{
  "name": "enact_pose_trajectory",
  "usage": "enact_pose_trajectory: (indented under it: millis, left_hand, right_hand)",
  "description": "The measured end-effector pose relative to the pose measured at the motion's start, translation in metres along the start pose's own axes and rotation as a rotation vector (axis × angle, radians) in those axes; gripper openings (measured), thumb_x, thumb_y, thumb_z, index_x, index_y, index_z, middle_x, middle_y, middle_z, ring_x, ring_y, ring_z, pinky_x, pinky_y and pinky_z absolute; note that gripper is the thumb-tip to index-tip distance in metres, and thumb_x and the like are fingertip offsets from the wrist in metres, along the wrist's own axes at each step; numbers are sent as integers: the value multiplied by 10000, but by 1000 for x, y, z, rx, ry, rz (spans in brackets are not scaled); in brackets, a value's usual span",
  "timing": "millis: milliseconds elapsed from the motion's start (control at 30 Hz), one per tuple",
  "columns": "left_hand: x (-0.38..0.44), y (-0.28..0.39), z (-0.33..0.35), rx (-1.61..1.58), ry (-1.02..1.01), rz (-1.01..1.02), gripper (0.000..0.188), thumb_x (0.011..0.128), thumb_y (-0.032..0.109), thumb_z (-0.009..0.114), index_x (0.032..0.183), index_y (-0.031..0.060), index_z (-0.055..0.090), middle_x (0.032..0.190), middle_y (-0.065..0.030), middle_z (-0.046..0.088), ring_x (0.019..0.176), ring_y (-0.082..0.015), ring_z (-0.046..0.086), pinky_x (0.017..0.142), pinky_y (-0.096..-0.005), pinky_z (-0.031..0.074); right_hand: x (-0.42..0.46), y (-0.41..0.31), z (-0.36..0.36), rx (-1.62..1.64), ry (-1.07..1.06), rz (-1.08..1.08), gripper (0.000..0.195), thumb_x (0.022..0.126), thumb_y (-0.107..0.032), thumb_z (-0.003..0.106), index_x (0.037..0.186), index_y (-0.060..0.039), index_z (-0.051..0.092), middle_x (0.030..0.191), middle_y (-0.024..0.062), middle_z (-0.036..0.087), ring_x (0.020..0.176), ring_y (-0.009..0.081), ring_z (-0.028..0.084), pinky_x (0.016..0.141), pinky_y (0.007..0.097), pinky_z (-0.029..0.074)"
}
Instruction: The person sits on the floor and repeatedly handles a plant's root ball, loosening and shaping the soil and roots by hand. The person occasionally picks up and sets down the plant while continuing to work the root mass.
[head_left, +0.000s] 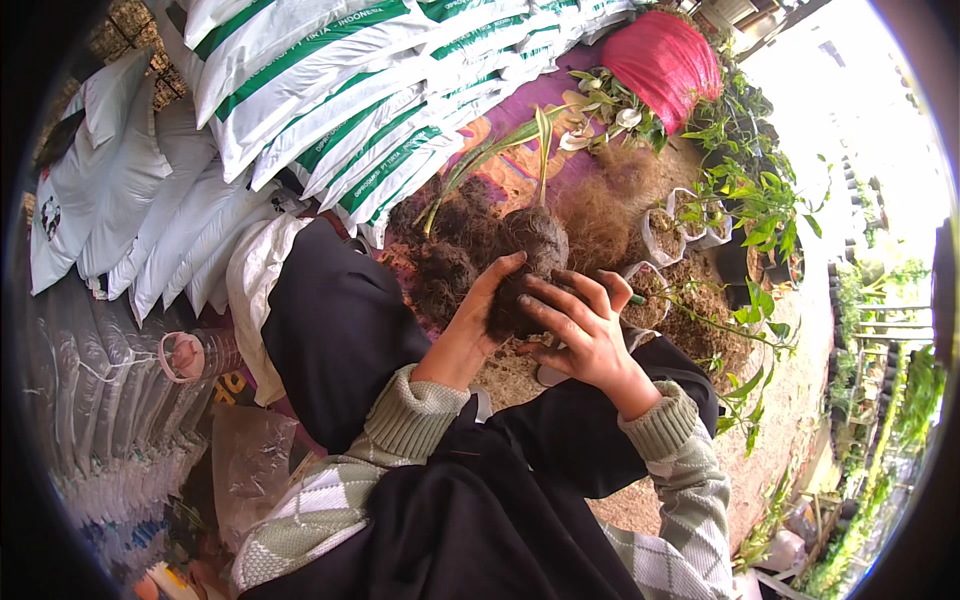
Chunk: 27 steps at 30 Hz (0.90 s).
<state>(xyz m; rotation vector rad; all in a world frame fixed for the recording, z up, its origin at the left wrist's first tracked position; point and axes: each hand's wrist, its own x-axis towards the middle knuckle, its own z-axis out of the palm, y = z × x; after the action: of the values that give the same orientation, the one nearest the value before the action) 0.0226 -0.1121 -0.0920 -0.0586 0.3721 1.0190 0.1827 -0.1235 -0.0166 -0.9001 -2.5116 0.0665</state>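
Observation:
A round brown root ball with a leafy green shoot rising from it is between my two hands. My left hand is closed around its left and lower side, the thumb along the top edge. My right hand lies against its right side, fingers spread and bent over dark fibrous roots. Both hands are smudged with soil. Just beyond, to the left, more dark root clumps lie together, with long striped leaves beside them. Loose brown fiber is heaped to the right of the root ball.
Stacked white-and-green sacks fill the upper left, with plain white sacks beside them. A red mesh sack stands at the top. White grow bags and leafy plants are on the right. A clear plastic jug lies left of my knee.

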Motion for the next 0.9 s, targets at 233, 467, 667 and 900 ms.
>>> enact_pose_trajectory:
  millis: [233, 467, 667, 900]
  left_hand:
    - [-3, -8, -8, -80, -240, -74, 421, 908, 393, 532, 1136, 44, 593, 970, -96, 675, 768, -191, 681, 583, -294, 595]
    - [2, -13, -7, -171, -94, -16, 563, 918, 483, 437, 1252, 37, 513, 1102, -155, 627, 925, -282, 664, 606, -373, 610]
    - [-4, -11, 2, -140, -290, -61, 550, 893, 420, 475, 1240, -4, 521, 1073, -167, 648, 893, -290, 674, 692, -389, 603]
    - [-6, -14, 14, -128, -108, -36, 528, 894, 418, 483, 1231, 15, 532, 1081, -155, 650, 883, -268, 679, 664, -396, 609]
  right_hand:
    - [-14, 11, 9, -166, 59, 5, 429, 662, -385, 709, 1089, -415, 681, 1331, -34, 540, 1215, 289, 446, 983, 486, 242]
    - [-5, 3, -3, 138, 27, 203, 571, 624, -310, 767, 1180, -367, 649, 1409, 40, 458, 1234, 333, 412, 976, 488, 272]
    - [-15, 15, -2, -64, 46, 182, 485, 637, -412, 757, 1115, -384, 684, 1408, 56, 456, 1263, 335, 368, 998, 506, 213]
    - [-10, 2, -25, 70, 144, 166, 482, 672, -555, 702, 1036, -240, 729, 1265, 69, 576, 1177, 315, 451, 1015, 514, 194]
